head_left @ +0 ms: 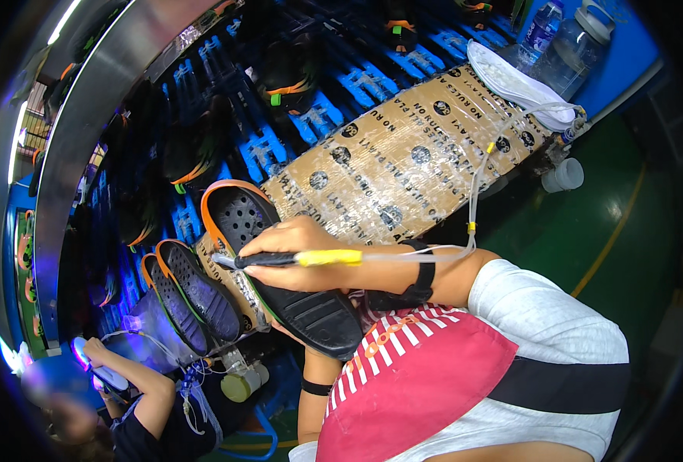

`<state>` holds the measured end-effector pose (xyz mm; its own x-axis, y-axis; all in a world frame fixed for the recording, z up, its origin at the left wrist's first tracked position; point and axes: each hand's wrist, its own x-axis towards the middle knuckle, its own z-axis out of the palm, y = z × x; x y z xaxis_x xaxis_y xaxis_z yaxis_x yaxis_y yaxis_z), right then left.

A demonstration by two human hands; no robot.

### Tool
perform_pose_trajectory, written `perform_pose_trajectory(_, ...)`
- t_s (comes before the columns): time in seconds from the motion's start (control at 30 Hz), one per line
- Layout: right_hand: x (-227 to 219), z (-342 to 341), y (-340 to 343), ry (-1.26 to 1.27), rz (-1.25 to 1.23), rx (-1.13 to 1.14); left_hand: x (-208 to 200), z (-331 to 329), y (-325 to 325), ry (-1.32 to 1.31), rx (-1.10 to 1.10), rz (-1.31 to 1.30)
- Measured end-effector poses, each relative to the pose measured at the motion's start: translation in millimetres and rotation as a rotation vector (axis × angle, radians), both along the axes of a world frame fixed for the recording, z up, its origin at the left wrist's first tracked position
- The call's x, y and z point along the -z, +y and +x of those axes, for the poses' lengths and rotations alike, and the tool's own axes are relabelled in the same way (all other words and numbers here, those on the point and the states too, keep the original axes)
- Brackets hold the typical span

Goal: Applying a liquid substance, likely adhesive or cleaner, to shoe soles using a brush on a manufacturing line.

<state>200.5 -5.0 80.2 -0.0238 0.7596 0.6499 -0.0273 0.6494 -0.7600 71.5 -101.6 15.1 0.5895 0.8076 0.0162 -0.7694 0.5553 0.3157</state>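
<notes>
floor [603, 185]: was green, crossed by a yellow line [617, 231]; light: white tubes [20, 142] glowed at left; tabletop [388, 165]: wore printed brown cardboard; upper right: blue panel [638, 58] stood; left: grey metal housing [137, 42] curved

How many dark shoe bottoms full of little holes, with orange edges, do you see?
3 show clearly: the held sole under the right hand, then, to its left, the middle sole and the leftmost sole, partly covered. More may be hidden in the dark background.

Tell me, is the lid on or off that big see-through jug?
On: the pale lid sits over the top of the big see-through jug.
</notes>
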Motion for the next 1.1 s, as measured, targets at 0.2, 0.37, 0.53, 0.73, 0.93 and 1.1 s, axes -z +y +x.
perform_pose_trajectory(0.2,-5.3,6.9,-3.0,0.033,-0.017,0.277,-1.4,-4.5,-9.4,0.014,-0.071,-0.037)
perform_pose_trajectory(0.37,-9.8,0.5,-4.6,-0.201,0.044,0.183,-3.1,-2.9,-8.9,0.009,-0.125,-0.048)
perform_pose_trajectory(0.53,-12.5,9.5,-7.7,-0.037,-0.015,0.128,3.1,1.5,-0.3,-0.049,-0.225,-0.050)
perform_pose_trajectory(0.73,-15.9,9.7,-5.5,-0.387,0.106,0.337,13.6,13.1,9.8,0.104,-0.436,0.035)
perform_pose_trajectory(0.93,-12.5,4.4,-15.2,-0.221,0.069,0.016,11.7,7.2,22.1,0.238,-0.573,0.069)
perform_pose_trajectory(1.1,-8.9,-0.8,-21.4,-0.308,0.071,0.217,8.1,0.4,29.1,0.205,-0.555,0.054)
